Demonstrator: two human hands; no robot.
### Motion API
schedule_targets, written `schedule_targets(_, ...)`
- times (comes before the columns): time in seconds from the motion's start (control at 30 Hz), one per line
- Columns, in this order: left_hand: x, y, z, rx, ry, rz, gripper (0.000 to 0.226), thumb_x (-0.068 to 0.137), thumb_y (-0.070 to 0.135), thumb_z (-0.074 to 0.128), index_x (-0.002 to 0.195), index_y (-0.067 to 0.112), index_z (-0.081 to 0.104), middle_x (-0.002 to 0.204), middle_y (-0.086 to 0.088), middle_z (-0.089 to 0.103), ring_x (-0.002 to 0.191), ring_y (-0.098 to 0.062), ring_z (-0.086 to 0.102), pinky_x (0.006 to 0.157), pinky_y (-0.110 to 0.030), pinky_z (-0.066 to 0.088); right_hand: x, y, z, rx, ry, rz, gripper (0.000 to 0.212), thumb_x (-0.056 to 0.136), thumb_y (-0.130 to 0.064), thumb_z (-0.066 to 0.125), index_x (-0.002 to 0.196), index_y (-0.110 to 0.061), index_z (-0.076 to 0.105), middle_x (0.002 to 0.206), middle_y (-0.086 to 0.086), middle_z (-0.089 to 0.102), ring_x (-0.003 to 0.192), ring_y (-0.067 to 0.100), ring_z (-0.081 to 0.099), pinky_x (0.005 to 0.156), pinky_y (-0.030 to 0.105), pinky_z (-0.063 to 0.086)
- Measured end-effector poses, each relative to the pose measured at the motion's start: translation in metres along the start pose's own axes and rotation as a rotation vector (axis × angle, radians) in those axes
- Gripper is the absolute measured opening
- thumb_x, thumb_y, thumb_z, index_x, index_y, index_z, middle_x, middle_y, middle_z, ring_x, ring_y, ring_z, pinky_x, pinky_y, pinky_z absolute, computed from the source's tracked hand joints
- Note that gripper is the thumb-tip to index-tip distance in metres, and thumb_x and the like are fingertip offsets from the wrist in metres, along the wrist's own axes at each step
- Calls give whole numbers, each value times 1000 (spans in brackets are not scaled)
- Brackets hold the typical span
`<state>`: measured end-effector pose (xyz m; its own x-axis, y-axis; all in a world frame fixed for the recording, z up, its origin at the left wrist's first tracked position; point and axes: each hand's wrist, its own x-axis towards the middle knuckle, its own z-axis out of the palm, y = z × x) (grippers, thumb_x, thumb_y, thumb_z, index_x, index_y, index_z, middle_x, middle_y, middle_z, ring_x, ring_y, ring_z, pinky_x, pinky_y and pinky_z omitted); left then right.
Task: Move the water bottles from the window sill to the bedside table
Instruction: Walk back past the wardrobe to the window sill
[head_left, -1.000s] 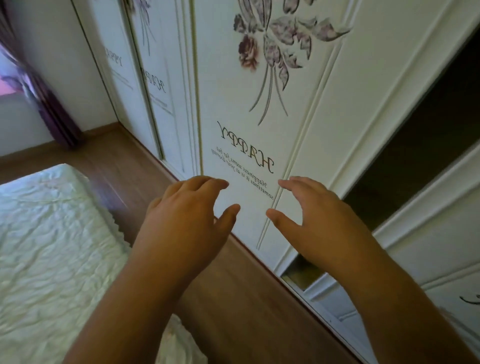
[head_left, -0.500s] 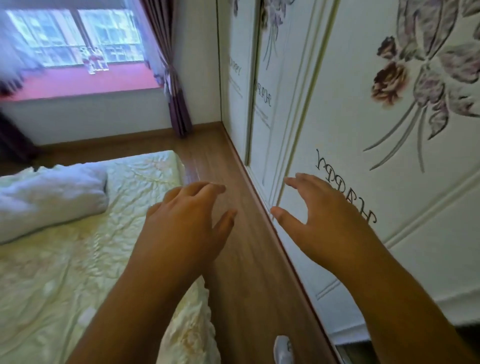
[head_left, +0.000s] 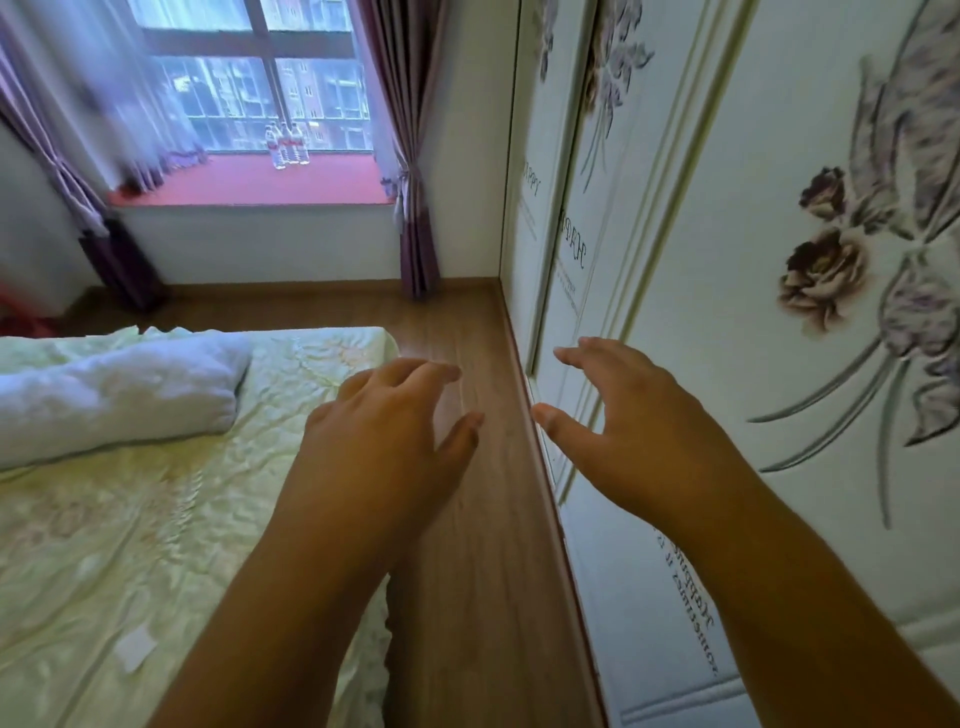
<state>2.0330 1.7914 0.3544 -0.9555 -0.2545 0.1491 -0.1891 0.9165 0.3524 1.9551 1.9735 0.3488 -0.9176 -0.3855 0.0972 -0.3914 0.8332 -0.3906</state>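
Bottles (head_left: 288, 145): a small cluster standing upright on the sill, at 11 o'clock from the hands, well apart from them; the count is hard to tell.
Wardrobe (head_left: 779, 312): white doors with flower prints and lettering, filling the 1 to 4 o'clock side.
Bed (head_left: 130, 493): pale quilted cover at 8 to 9 o'clock, a rolled white pillow (head_left: 114, 389) lying on it.
Floor (head_left: 483, 519): wood strip between bed and wardrobe, running toward 12 o'clock.
Sill (head_left: 249, 184): red ledge under the window, curtains at both ends.
Left hand (head_left: 384, 447): palm down, fingers spread loosely, holding nothing.
Right hand (head_left: 639, 431): palm down, fingers spread, thumb out, holding nothing.
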Motion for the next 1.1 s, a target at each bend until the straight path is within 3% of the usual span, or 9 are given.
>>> schedule_targets(0.47,68,17,31,15,-27,-49,52,91,62,44,139,43,43,147,17,43,131,-12,44,107,-43,41,75,41,8,27,-63,-36,66,92,-61,51,150,-37,31,158,-11,31,144,14,31,113,39,31)
schedule_targets(1.1,255,-116,21,-12,-52,0,54,91,63,44,140,41,42,149,15,42,137,-15,39,109,-42,37,266,-36,63,-27,-17,1,64,92,-62,50,149,-35,35,155,-12,36,142,13,35,114,39,35)
